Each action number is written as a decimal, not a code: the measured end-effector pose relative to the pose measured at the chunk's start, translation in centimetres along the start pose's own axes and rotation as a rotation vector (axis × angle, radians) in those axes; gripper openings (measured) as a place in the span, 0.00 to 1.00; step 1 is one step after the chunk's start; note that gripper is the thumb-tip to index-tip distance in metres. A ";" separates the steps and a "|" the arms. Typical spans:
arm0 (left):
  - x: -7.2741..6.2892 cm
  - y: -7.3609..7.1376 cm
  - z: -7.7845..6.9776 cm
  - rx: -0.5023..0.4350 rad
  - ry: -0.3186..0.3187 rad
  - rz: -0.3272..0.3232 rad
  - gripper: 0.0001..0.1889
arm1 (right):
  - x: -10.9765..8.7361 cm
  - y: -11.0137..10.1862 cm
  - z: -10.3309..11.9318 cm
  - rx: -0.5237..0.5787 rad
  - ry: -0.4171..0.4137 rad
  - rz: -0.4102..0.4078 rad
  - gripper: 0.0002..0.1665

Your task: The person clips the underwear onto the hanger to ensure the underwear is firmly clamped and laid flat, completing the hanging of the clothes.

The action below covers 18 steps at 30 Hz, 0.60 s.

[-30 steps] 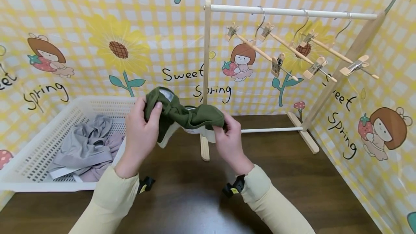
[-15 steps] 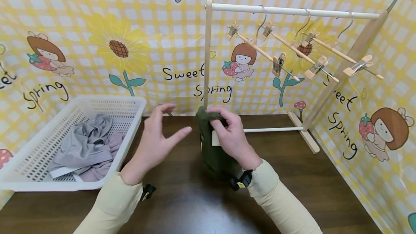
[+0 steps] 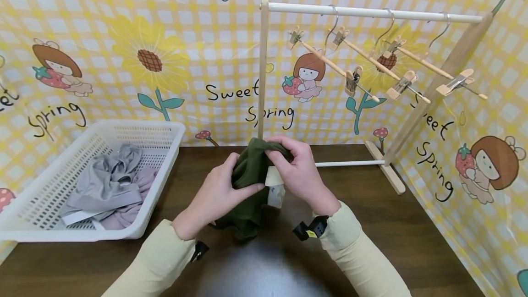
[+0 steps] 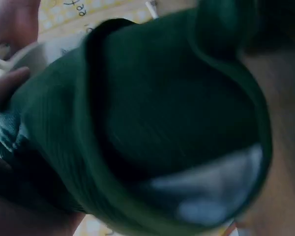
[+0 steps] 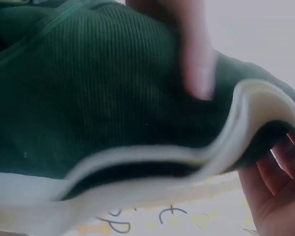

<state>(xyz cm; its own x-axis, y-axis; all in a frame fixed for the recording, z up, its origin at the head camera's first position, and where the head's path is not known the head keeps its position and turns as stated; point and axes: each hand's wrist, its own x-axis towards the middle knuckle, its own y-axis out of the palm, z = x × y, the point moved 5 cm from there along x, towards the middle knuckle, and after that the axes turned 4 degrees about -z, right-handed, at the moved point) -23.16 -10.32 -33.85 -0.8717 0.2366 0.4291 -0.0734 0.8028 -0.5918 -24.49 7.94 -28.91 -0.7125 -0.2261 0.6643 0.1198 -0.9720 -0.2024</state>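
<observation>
Dark green ribbed underpants [image 3: 249,162] hang bunched above the table, between both hands. My right hand [image 3: 300,168] pinches their upper edge between thumb and fingers. On the left side, my left hand [image 3: 212,194] holds the cloth, thumb in front and fingers behind, mostly hidden. A white label [image 3: 275,196] dangles below the right fingers. Filling the left wrist view, the underpants [image 4: 167,98] show a wide opening with pale lining inside. White trim runs along the edge of the underpants [image 5: 113,88] in the right wrist view, which is blurred.
A white plastic basket [image 3: 162,187] with grey and mauve clothes [image 3: 103,178] stands at the left. At the back right, a wooden rack [image 3: 262,72] carries three clip hangers [image 3: 330,61]. Patterned cloth walls [image 3: 198,35] border the dark wooden table [image 3: 354,242].
First the underpants were stretched between both hands. Then the left hand let go and they hung from the right hand. Now the left hand has moved right and grips them again.
</observation>
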 end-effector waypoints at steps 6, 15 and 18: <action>0.3 -1.9 1.2 0.067 0.030 -0.016 0.16 | 0.3 -1.7 0.1 -0.072 -0.004 -0.023 0.09; 0.6 -6.1 1.6 0.121 0.101 -0.252 0.13 | 0.3 -5.4 -1.3 -0.343 0.067 -0.136 0.05; 0.6 -6.8 1.4 0.077 0.129 -0.316 0.12 | 0.2 -6.3 -1.5 -0.374 0.073 -0.164 0.06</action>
<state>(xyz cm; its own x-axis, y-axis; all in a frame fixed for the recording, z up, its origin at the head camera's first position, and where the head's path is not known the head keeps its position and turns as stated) -23.81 -16.39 -30.52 -0.7318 0.0542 0.6794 -0.3705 0.8050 -0.4633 -26.43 14.12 -28.60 -0.7497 -0.0516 0.6598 -0.2495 -0.9013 -0.3541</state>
